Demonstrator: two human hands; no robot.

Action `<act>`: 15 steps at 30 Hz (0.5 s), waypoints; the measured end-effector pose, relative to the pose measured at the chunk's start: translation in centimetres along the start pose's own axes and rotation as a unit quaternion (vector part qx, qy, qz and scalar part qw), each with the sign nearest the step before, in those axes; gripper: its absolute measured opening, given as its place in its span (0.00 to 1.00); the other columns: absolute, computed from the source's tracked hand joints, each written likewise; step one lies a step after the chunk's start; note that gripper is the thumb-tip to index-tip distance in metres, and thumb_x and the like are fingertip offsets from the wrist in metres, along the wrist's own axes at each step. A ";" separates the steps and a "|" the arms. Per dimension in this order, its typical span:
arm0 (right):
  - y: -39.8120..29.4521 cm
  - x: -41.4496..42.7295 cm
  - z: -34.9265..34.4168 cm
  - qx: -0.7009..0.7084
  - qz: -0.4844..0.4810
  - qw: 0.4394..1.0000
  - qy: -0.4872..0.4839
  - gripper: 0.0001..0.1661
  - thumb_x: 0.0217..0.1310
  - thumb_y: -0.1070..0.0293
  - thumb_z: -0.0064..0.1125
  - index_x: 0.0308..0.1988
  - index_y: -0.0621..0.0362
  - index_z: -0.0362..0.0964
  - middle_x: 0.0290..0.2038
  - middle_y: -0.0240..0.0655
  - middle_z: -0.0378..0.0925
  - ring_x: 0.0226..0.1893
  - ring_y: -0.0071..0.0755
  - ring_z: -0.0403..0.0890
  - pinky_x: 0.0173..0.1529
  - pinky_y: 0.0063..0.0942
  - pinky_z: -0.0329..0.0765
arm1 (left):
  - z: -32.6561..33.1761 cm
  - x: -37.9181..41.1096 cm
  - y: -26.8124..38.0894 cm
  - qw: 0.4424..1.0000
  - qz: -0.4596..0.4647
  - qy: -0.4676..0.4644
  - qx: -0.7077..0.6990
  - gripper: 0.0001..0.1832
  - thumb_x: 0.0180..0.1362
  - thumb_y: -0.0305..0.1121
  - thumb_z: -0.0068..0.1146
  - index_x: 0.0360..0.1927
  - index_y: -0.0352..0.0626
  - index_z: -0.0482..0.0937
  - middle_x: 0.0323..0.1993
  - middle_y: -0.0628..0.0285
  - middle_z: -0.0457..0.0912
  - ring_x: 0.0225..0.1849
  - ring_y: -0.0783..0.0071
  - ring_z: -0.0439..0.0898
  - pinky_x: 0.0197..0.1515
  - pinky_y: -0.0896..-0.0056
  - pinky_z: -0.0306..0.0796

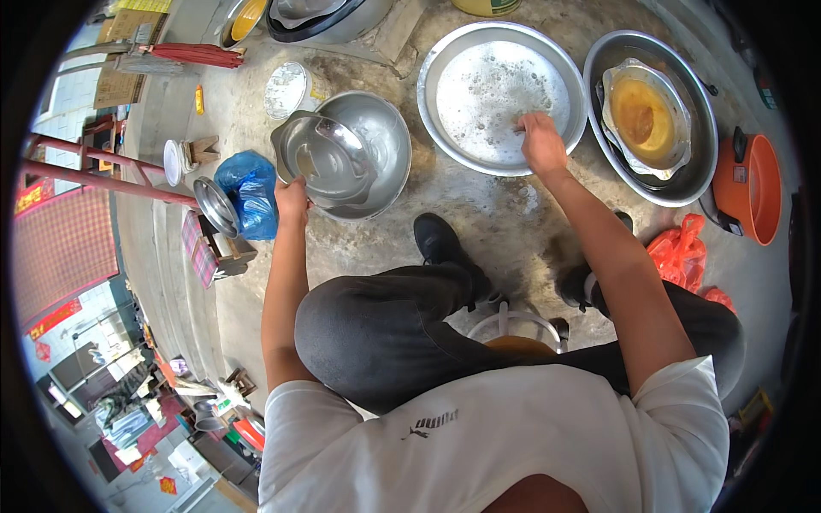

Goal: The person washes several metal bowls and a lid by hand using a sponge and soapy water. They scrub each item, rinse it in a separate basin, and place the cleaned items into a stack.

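Note:
My left hand (292, 197) grips the rim of a shiny stainless steel bowl (328, 160) with a wavy edge. That bowl is tilted over the left side of a larger metal basin (388, 157), which seems to hold clear water. To the right, my right hand (542, 140) hangs over a wide, shallow metal basin (442, 131) of sudsy water. Its fingers are bent together near the water, and whether they pinch something is hidden. Further right, an oval-looking metal basin (696, 167) holds a wavy-rimmed bowl (678, 151) with yellow-brown liquid or residue.
A white-lidded bucket (287, 90) and a blue plastic bag (247, 192) stand near the left basin. On the right are an orange container (747, 183) and a red plastic bag (683, 250). A small stool (218, 250) and a red-headed mop (195, 55) lie to the left.

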State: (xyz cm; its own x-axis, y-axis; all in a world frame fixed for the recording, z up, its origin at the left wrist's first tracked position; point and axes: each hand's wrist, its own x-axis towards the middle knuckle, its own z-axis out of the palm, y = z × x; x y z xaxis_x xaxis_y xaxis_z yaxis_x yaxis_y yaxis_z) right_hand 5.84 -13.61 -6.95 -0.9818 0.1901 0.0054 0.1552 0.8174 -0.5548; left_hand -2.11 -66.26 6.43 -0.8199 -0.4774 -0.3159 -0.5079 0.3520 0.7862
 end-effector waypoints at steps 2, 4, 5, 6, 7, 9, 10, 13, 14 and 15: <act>0.1 0.2 0.2 -0.007 -0.008 1.000 0.006 0.14 0.65 0.78 0.54 0.49 0.51 0.78 0.51 0.41 0.79 0.57 0.55 0.80 0.59 0.49 0.82 | 0.8 2.2 -3.4 0.999 -0.007 0.021 -0.031 0.15 0.63 0.28 0.59 0.54 0.40 0.83 0.32 0.63 0.84 0.20 0.75 0.77 0.17 0.69 0.69; 0.4 0.2 0.5 -0.014 -0.008 1.000 0.008 0.15 0.66 0.78 0.53 0.49 0.50 0.78 0.52 0.41 0.79 0.58 0.54 0.80 0.59 0.49 0.82 | 0.5 5.4 -6.7 0.997 -0.050 0.025 -0.046 0.16 0.63 0.28 0.59 0.53 0.34 0.82 0.36 0.59 0.86 0.26 0.70 0.82 0.24 0.65 0.76; 0.3 0.1 0.7 -0.015 -0.008 1.000 0.009 0.16 0.66 0.78 0.53 0.50 0.50 0.78 0.52 0.40 0.79 0.58 0.54 0.80 0.59 0.49 0.82 | 0.4 6.5 -8.4 0.996 -0.070 0.029 -0.051 0.17 0.63 0.28 0.59 0.53 0.31 0.82 0.38 0.57 0.86 0.29 0.67 0.84 0.27 0.64 0.79; 0.1 0.0 0.9 -0.014 -0.002 1.000 0.005 0.16 0.66 0.78 0.53 0.50 0.49 0.79 0.52 0.40 0.79 0.59 0.53 0.80 0.59 0.49 0.82 | 0.6 7.1 -10.2 0.991 -0.097 0.031 -0.083 0.18 0.63 0.28 0.60 0.55 0.28 0.81 0.41 0.54 0.87 0.33 0.63 0.86 0.33 0.61 0.81; -0.1 0.1 0.9 -0.013 0.004 1.000 0.002 0.16 0.66 0.78 0.52 0.50 0.49 0.79 0.52 0.39 0.79 0.60 0.52 0.80 0.59 0.48 0.82 | 0.9 7.6 -11.5 0.985 -0.121 0.032 -0.114 0.21 0.64 0.29 0.61 0.57 0.26 0.80 0.45 0.51 0.87 0.38 0.59 0.88 0.39 0.58 0.83; -0.3 0.1 0.8 -0.013 0.013 1.000 -0.005 0.17 0.67 0.77 0.52 0.51 0.48 0.79 0.53 0.38 0.80 0.61 0.51 0.80 0.60 0.48 0.82 | 1.6 8.1 -14.0 0.972 -0.161 0.037 -0.166 0.25 0.65 0.31 0.63 0.61 0.22 0.78 0.51 0.45 0.87 0.47 0.53 0.89 0.48 0.53 0.84; -0.2 0.1 0.7 -0.015 0.015 1.000 -0.008 0.17 0.68 0.76 0.52 0.51 0.48 0.80 0.53 0.38 0.80 0.61 0.50 0.80 0.60 0.48 0.83 | 2.3 7.9 -14.9 0.966 -0.177 0.039 -0.186 0.28 0.65 0.32 0.64 0.64 0.21 0.77 0.55 0.43 0.86 0.51 0.51 0.88 0.52 0.51 0.84; -0.4 0.2 0.6 -0.020 0.013 1.000 -0.004 0.14 0.72 0.75 0.50 0.51 0.51 0.80 0.54 0.40 0.81 0.61 0.51 0.80 0.61 0.46 0.81 | 5.0 7.0 -16.3 0.971 -0.161 0.129 -0.124 0.34 0.69 0.38 0.65 0.69 0.18 0.72 0.63 0.34 0.82 0.60 0.40 0.86 0.62 0.47 0.80; -0.9 0.3 0.8 -0.016 0.007 1.000 -0.002 0.13 0.74 0.74 0.49 0.51 0.53 0.80 0.54 0.41 0.82 0.61 0.52 0.80 0.62 0.46 0.80 | 5.5 6.9 -16.6 0.969 -0.136 0.201 -0.035 0.34 0.70 0.38 0.64 0.69 0.18 0.72 0.63 0.32 0.81 0.61 0.38 0.85 0.65 0.47 0.79; -1.2 0.3 1.0 -0.017 0.007 1.000 0.000 0.14 0.73 0.74 0.50 0.51 0.52 0.80 0.54 0.40 0.81 0.61 0.51 0.80 0.61 0.46 0.81 | 6.1 6.7 -17.0 0.955 -0.111 0.268 0.055 0.35 0.70 0.39 0.63 0.69 0.17 0.71 0.64 0.30 0.80 0.62 0.36 0.84 0.67 0.47 0.77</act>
State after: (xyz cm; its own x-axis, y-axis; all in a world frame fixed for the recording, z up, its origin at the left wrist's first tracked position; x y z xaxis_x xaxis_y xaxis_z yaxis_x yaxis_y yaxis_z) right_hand 5.24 -15.07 -7.17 -0.9795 0.2012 -0.0020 0.1721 0.8328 -0.5262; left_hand -0.60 -70.55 -12.30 -0.4508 -0.8835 -0.1273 -0.7016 0.2626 0.6624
